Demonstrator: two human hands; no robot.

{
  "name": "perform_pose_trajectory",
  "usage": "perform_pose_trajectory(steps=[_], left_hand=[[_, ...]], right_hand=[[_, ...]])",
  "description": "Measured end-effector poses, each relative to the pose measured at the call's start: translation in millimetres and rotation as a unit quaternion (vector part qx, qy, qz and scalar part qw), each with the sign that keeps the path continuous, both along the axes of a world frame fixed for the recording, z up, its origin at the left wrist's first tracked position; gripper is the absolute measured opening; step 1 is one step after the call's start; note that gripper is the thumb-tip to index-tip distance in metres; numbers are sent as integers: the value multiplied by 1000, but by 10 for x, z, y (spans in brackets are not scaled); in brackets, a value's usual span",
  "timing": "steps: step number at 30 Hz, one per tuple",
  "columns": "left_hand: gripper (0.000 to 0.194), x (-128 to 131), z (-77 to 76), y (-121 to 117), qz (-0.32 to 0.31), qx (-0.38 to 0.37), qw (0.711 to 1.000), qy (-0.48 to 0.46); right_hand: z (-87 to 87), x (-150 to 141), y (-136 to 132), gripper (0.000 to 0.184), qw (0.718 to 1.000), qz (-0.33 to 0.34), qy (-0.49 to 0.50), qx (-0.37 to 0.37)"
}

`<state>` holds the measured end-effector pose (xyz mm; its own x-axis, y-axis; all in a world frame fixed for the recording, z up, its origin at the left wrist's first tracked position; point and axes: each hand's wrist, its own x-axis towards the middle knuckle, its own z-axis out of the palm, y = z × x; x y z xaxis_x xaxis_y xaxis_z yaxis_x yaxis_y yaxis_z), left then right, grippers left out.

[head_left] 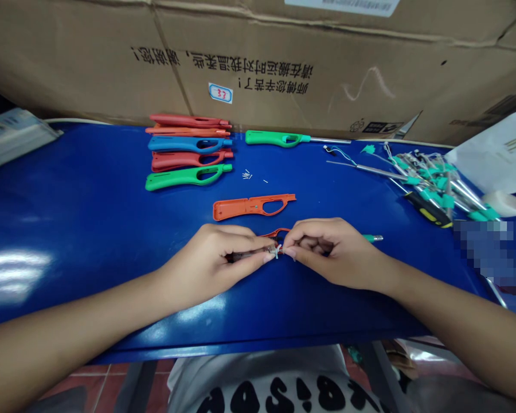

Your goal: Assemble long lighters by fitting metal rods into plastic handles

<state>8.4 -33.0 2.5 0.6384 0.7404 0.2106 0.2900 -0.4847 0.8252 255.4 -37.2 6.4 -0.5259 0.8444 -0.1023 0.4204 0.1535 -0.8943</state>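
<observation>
My left hand point(234, 249) is closed around a smoky, see-through part point(264, 250), which looks like a lighter's fuel tank, mostly covered by the fingers. At its tip sits a small whitish-teal piece point(277, 251). My right hand point(331, 249) pinches close against this piece; what lies between its thumb and forefinger is too small to make out. The trigger loop of an orange lighter shell point(279, 232) shows behind the fingertips. Past the right hand a teal-and-metal tip point(373, 238) sticks out. Just beyond the hands lies an open orange shell half point(234, 209), hollow side up.
Several coloured lighter handles point(184, 179) lie stacked at the back left, beside a green lighter with a metal tube point(275, 138). Tiny white pins point(246, 174) are scattered mid-table. Metal tubes with teal ends point(438, 183) and a black-yellow screwdriver point(427, 210) lie right. A cardboard box point(258, 51) stands behind.
</observation>
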Motion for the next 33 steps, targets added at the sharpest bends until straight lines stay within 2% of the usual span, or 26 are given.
perform_pose_trajectory(steps=[23, 33], left_hand=[[21, 26, -18, -10, 8, -39, 999, -8], [19, 31, -9, -1, 14, -45, 999, -16]], right_hand=[[-11, -26, 8, 11, 1000, -4, 25, -4], [2, -43, 6, 11, 997, -31, 53, -39]])
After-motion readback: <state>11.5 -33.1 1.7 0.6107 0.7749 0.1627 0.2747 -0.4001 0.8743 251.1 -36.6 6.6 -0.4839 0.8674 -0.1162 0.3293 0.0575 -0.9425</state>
